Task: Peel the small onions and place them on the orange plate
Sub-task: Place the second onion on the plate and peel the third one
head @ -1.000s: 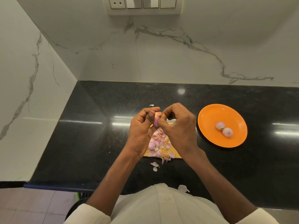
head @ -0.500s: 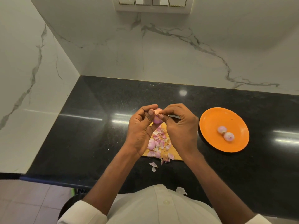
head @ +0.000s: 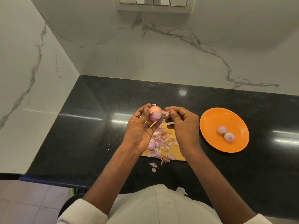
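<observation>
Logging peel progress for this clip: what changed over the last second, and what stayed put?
The right hand drew away rightward from the onion, pinching a torn strip of skin; before, both hands were closed together on it. The left hand still grips the onion. The orange plate with two peeled onions and the peels on the board stayed.

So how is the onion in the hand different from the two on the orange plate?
The held onion is gripped up in the left hand; the plate onions lie on the orange plate. The held onion has orange-brown skin on top, and the right hand pinches a loose strip; the plate onions look bare, pale pink. All are small and round.
</observation>
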Demonstrator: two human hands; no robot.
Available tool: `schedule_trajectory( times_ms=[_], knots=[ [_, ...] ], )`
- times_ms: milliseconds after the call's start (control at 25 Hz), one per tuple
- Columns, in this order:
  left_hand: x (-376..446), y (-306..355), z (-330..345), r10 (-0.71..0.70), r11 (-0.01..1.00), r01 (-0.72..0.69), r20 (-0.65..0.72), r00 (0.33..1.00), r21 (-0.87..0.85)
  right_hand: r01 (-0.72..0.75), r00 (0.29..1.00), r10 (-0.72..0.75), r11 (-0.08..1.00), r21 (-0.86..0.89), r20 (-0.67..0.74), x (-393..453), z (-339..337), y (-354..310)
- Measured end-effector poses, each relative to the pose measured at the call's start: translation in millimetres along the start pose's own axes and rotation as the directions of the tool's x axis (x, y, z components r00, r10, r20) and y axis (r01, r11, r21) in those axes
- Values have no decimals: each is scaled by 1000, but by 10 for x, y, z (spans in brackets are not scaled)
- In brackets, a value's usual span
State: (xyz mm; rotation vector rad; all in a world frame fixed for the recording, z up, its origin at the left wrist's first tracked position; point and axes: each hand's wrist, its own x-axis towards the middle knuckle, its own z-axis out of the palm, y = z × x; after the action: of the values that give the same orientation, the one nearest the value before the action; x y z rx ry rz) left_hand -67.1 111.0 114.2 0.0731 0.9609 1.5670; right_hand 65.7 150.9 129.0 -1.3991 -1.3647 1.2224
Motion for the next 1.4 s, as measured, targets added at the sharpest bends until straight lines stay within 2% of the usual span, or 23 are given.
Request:
schedule_trajectory(
  times_ms=[80, 160, 240, 280, 400, 480, 640, 720, 800, 960, 1120, 1240, 1400],
  knots=[
    [-18, 10, -1, 15, 1000, -16, 18, 1000, 16, 150, 989, -148, 980, -129, 28, -25, -21, -2],
    [-31, 25, 13, 34, 999, -36, 53, 998, 31, 327, 945, -314, 916, -232, 93, -8, -35, -27],
    [-39, 29, 35, 31, 999, -32, 91, 995, 17, 441, 897, -411, 861, -253, 165, 7, -29, -58],
    [-46, 30, 51, 23, 1000, -24, 107, 994, 0, 450, 892, -418, 863, -229, 173, 1, -21, -75],
    [-43, 18, 33, 30, 1000, -30, 106, 994, -7, 344, 934, -329, 933, -106, 137, -16, -9, -106],
    [-45, 19, 6, 33, 999, -33, 88, 996, 4, 321, 941, -305, 941, -106, 147, -30, -6, -102],
    [-91, 44, 10, 37, 999, -40, 105, 994, 27, 455, 887, -430, 875, -164, 169, -54, -19, -104],
    [-102, 38, 28, 56, 996, -63, 118, 991, 58, 530, 848, -496, 807, -260, 187, -62, -6, -106],
    [-96, 25, 31, 71, 994, -81, 130, 989, 77, 540, 841, -512, 771, -336, 176, -66, 19, -108],
    [-79, 27, 1, 88, 987, -105, 139, 986, 122, 496, 868, -474, 812, -308, 148, -80, 38, -142],
    [-79, 14, -11, 83, 983, -100, 120, 989, 151, 333, 941, -317, 927, -172, 115, -90, 48, -128],
    [-79, 26, -11, 66, 986, -82, 114, 991, 147, 235, 968, -226, 969, -71, 111, -82, 26, -135],
    [-82, 27, -2, 47, 993, -58, 103, 994, 107, -70, 995, 54, 979, 192, 86, -60, 10, -138]
  ],
)
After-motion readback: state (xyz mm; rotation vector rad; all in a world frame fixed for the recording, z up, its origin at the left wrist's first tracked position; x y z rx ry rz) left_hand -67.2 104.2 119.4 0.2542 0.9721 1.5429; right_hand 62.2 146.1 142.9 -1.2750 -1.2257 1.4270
